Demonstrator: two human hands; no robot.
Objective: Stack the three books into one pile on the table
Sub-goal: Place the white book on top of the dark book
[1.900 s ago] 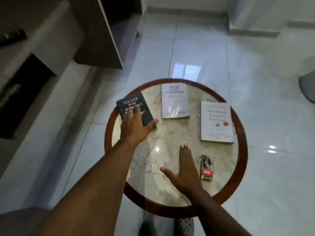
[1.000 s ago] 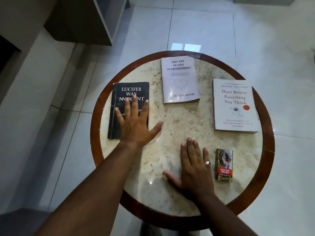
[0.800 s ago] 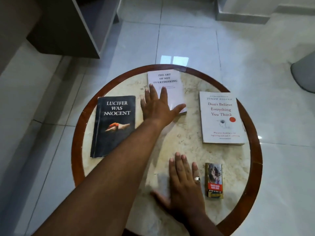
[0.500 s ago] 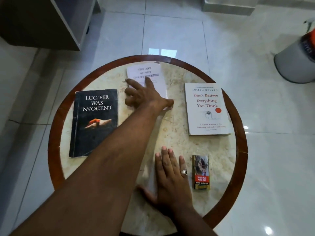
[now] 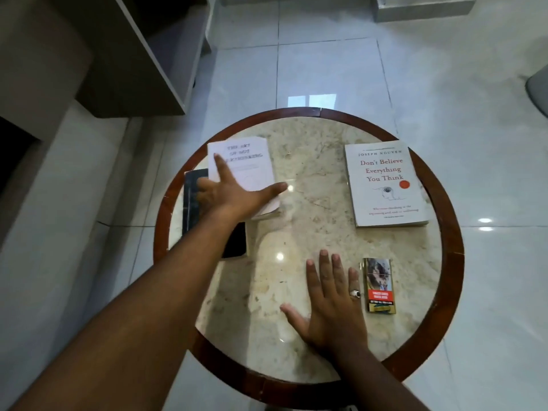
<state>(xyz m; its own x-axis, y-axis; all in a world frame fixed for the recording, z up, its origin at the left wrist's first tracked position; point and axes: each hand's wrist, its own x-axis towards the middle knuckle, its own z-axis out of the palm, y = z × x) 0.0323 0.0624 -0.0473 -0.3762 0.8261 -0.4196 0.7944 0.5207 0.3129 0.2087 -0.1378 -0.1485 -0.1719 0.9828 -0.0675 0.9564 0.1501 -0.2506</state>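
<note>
Three books on round marble-topped bench (image 5: 311, 232) with dark wooden rim. White book (image 5: 246, 170), title blurred, lying partly over black book (image 5: 192, 200) at left side of bench, overlapping its far right portion; black book mostly hidden under forearm, near corner showing below wrist. Second white book (image 5: 385, 185), "Don't Believe Everything You Think", flat at right side, well apart from other two, untouched. Left hand (image 5: 234, 194) pressed on lower part of white book, fingers (image 5: 221, 166) spread apart, thumb stretched right along near edge, outer fingers over black cover; grip underneath not discernible. Right hand (image 5: 329, 304) flat on bare marble at near side, fingers apart, holding nothing, ring on one finger. Small printed pack (image 5: 380, 284) just beside right hand, on near right of bench. Glossy tiled floor (image 5: 326, 69) all around.
</note>
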